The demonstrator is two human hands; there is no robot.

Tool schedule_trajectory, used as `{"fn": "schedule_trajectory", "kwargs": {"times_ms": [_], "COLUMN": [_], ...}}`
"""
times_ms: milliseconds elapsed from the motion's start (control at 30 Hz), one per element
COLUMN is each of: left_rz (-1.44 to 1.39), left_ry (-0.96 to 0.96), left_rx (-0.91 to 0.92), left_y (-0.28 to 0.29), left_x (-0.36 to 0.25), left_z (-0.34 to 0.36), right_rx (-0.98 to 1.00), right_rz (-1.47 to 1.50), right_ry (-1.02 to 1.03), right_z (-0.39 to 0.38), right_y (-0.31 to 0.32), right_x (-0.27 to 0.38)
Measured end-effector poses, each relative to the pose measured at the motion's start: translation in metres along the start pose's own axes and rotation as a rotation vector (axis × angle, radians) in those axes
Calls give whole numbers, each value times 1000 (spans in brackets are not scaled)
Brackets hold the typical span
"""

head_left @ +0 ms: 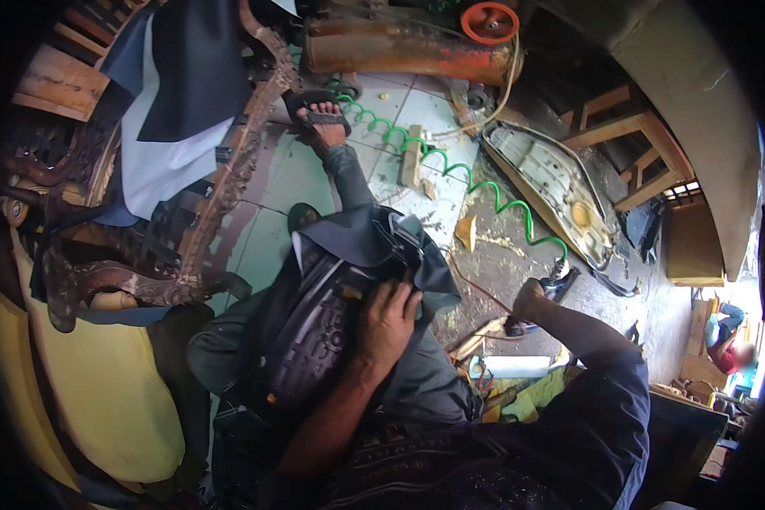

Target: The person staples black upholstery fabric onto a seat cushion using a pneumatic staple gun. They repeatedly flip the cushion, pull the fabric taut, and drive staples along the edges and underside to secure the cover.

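Note:
A motorcycle seat lies across my lap, its black moulded seat base [302,340] facing up. Black vinyl cover [344,242] is draped loosely over the far end and right side. My left hand [391,323] lies on the base's right part beside the cover, its fingers stretched out and close together. Off to the right of the seat, my right hand [531,302] is closed around a dark air stapler [559,282], partly hidden by the hand. A green coiled air hose [506,201] runs from the tool to the far floor.
Another seat base [561,178] lies at right, near a wooden frame [654,144]. A rusty cylindrical tank [399,47] stands at the back. Carved wooden furniture [212,204] and yellow foam [102,382] fill the left. A person [727,348] sits far right.

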State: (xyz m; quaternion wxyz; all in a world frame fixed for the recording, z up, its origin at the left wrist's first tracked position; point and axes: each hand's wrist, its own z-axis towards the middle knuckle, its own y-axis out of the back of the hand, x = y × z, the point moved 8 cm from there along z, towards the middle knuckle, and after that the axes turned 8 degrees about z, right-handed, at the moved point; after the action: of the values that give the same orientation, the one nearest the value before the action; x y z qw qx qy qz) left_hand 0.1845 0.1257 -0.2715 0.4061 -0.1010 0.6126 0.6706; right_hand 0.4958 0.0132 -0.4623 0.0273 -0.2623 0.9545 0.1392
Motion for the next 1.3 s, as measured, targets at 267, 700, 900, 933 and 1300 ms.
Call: {"fn": "schedule_trajectory", "kwargs": {"times_ms": [267,700,900,933,1300], "left_rz": [-2,9,29,37,17], "left_ry": [34,44,4,-15,37], "left_rx": [7,16,-2,-19,-21], "left_y": [-7,-8,-8,-6,-11], "left_x": [6,8,7,6,14], "left_z": [8,6,7,6,4], "right_rx": [-783,-874,-1215,-1165,-1006], "right_rz": [438,403,435,416,410], "right_ry": [-319,41,512,457,370], "right_z": [-110,-190,-218,-209,-179], "right_y": [91,196,237,242,264], "right_x": [-104,-62,-1,3,0]}}
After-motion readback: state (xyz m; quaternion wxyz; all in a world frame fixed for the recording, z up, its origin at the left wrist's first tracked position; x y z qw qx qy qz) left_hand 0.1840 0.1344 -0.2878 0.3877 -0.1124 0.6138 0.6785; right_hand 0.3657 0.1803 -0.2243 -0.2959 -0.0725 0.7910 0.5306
